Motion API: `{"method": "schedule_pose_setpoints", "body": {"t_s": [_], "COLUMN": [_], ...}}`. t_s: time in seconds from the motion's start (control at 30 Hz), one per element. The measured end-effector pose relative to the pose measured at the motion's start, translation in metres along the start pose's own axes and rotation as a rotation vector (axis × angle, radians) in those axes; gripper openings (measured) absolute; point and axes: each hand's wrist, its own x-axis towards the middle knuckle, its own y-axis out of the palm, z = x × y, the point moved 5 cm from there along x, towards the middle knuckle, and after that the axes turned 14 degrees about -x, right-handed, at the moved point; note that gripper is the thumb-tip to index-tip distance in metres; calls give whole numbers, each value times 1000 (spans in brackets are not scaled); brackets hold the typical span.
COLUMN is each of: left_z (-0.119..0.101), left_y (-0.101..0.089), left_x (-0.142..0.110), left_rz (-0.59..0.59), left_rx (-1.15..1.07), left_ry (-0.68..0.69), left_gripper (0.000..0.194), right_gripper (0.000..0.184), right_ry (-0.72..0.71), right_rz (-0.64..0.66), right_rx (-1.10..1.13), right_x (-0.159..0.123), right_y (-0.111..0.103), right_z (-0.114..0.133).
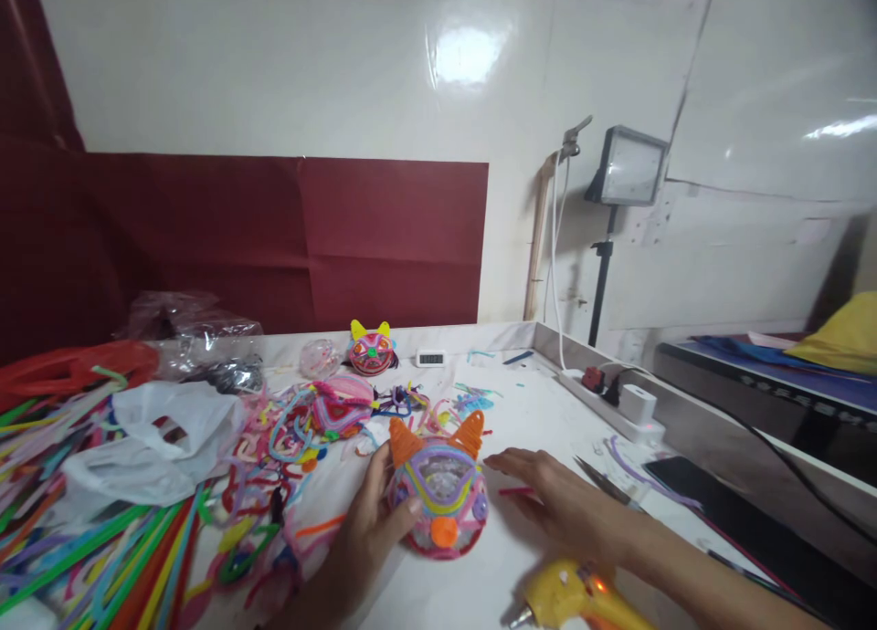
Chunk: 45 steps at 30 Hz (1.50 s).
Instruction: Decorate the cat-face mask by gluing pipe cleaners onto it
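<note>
My left hand [370, 525] grips a cat-faced craft [444, 511] by its left side, thumb on the front. The craft has orange pointed ears, a round orange nose, a purple button-like disc on its right cheek and bands of purple, yellow and pink pipe cleaner around a clear middle. Just right of it, my right hand [541, 484] hovers with fingers stretched toward its edge. A short pink strip [515, 491] shows by those fingers; whether they touch it I cannot tell. Below my right hand lies a yellow glue gun [575, 598] with a lit orange light.
Loose pipe cleaners [130, 557] and white plastic bags [164, 429] cover the left. Behind stand a finished-looking cat craft [371, 349], a pink craft [343, 404] and a small digital timer [430, 359]. Scissors [603, 480], a black phone-like slab [726, 498] and a power strip [640, 420] lie right.
</note>
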Motion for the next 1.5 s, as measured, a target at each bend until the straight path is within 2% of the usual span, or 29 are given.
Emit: {"method": "schedule_pose_setpoints", "body": {"t_s": [0.13, 0.3, 0.47, 0.7, 0.87, 1.0, 1.17, 1.23, 1.37, 1.5], "left_z": [2, 5, 10, 9, 6, 3, -4, -6, -17, -56], "left_y": [-4, -7, -14, -12, -14, -12, -9, -7, -4, -4], "left_x": [0, 1, 2, 4, 3, 2, -1, -3, -6, -3], "left_rz": [-58, -65, -143, -147, -175, -136, -208, -214, -287, -389], "left_rx": [16, 16, 17, 20, 51, 72, 56, 42, 0, -32], "left_ry": [22, 23, 11, 3, -7, -54, 15, 30, 74, 210], "left_gripper": [77, 76, 80, 79, 78, 79, 74, 77, 85, 75], "right_gripper": [51, 53, 53, 46, 48, 46, 42, 40, 37, 32], "right_ry": [-8, -26, -49, -56, -52, -57, -86, -76, -63, -80], "right_rz": [-3, -15, -16, -14, -16, -25, -17, -16, -51, -142], "right_rx": [6, 9, 18, 25, 26, 37, 58, 54, 20, -39], "right_x": [3, 7, 9, 8, 8, 8, 7, 6, 0, -13], "right_y": [1, 2, 0, -2, -1, 4, 11, 13, 17, 5], "right_z": [2, 4, 4, 5, 3, -2, -8, -12, -19, -20]}}
